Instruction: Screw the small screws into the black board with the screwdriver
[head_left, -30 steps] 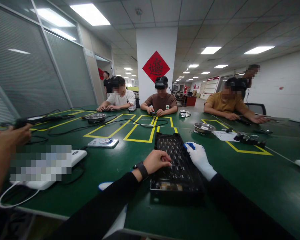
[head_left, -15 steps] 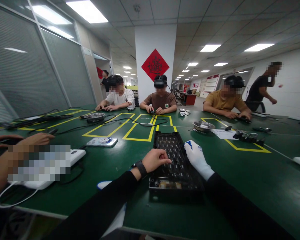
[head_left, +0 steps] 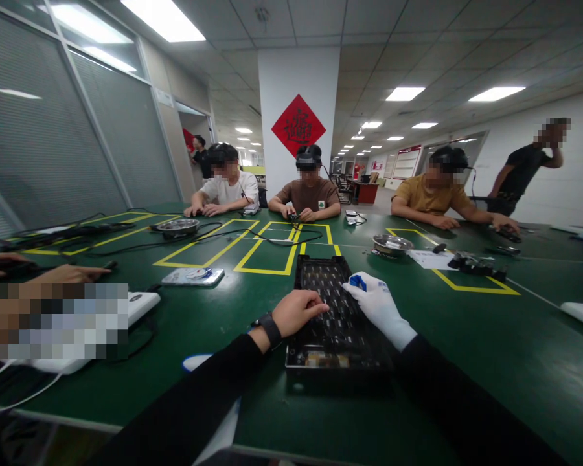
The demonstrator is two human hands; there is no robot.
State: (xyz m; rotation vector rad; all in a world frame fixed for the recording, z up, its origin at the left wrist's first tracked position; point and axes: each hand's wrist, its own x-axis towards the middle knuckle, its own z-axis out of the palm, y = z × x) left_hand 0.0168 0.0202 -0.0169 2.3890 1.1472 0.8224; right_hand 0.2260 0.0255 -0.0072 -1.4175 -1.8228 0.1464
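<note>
A black tray (head_left: 306,333) with rows of small shiny pieces lies on the green table (head_left: 252,401) in front of me. My left hand (head_left: 298,312), bare with a dark watch (head_left: 271,329) on the wrist, rests over its left side with curled fingers; what they hold, if anything, is hidden. My right hand (head_left: 376,301), in a white glove with blue fingertips, is above the tray's right side. Its fingers are bent together, and anything between them is too small to make out.
A phone (head_left: 193,277) and a white device (head_left: 143,304) lie left. Beyond are metal bowls (head_left: 392,244) (head_left: 177,226), cables, a paper (head_left: 430,260) and black parts (head_left: 479,265). Another person's hands (head_left: 72,275) are at far left; several people sit across.
My right hand has moved left from the tray's right edge to over the tray, its fingers drawn in. The seated person at right has stretched an arm outward.
</note>
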